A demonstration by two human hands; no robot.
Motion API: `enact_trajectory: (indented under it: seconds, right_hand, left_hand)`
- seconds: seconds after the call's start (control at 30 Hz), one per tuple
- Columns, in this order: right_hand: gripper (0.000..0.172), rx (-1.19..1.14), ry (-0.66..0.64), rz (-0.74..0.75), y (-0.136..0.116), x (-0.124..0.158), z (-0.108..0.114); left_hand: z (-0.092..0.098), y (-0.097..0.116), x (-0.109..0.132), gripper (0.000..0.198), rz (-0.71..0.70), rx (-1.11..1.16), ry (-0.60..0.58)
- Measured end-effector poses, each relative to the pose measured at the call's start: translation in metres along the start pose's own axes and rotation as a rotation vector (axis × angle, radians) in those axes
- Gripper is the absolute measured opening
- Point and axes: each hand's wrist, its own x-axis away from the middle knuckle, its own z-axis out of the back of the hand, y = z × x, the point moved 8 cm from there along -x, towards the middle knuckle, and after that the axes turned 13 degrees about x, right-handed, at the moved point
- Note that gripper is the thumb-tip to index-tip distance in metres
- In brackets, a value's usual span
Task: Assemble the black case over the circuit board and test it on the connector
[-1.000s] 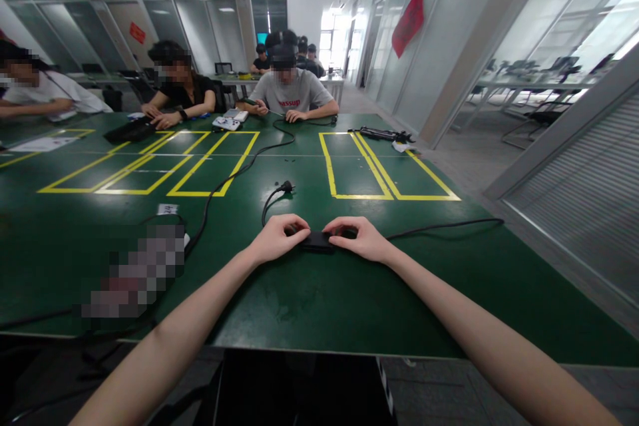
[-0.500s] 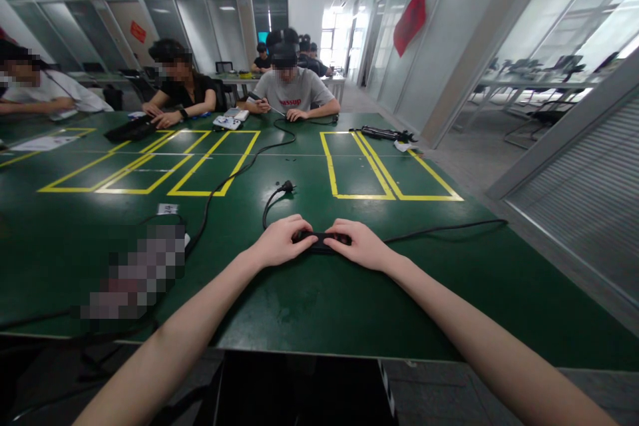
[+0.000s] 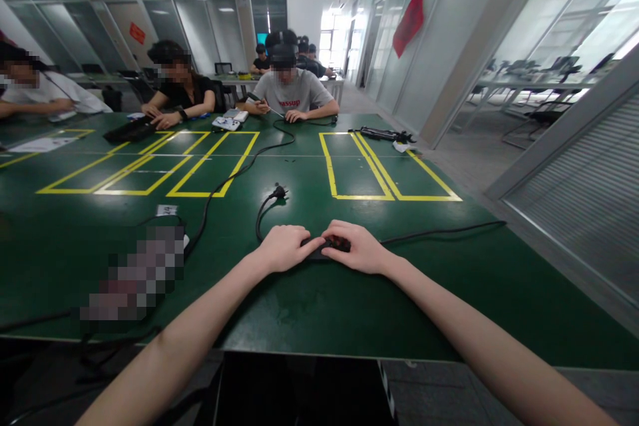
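Observation:
A black oblong block, by its look a power adapter [image 3: 315, 254], lies low over the table in front of me, largely hidden under my fingers. My left hand [image 3: 287, 247] grips its left part, with the thumb reaching along the top. Around its right part my right hand [image 3: 357, 246] is curled, the thumb on the near side and the fingers on the far side. A black plug [image 3: 279, 193] with pins lies beyond my left hand, its cord curving back behind that hand. Another black cord [image 3: 444, 231] runs from behind my right hand toward the table's right edge.
Yellow tape outlines [image 3: 357, 197] mark the green table [image 3: 299, 319]. At left lies a blurred-out long object [image 3: 137, 273] beside a cable [image 3: 206, 213]. A black folded tripod-like item [image 3: 382, 134] rests at the far right. Several people sit across, one holding a tool.
The adapter has come slightly nearer to me. My left hand has shifted right and closer to my right hand. The plug has slid a little left and toward me.

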Motion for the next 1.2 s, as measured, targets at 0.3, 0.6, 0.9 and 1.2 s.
enact_trajectory:
  seconds: [0.3,0.6,0.9,1.2]
  right_hand:
    - [0.028,0.036,-0.134,-0.114,0.009,-0.005,-0.01]
    - [0.029,-0.045,0.011,-0.155,0.008,-0.003,-0.006]
    - [0.025,-0.275,0.012,-0.147,0.004,0.0,-0.006]
    - [0.047,-0.034,-0.012,0.033,-0.011,0.0,-0.003]
  left_hand:
    - [0.002,0.004,0.0,0.046,-0.046,0.046,0.023]
    - [0.003,0.014,-0.003,0.05,0.062,-0.113,0.08]
    - [0.01,0.005,-0.002,0.055,0.168,-0.067,0.111]
    - [0.007,-0.01,-0.003,0.064,0.283,-0.058,0.097]
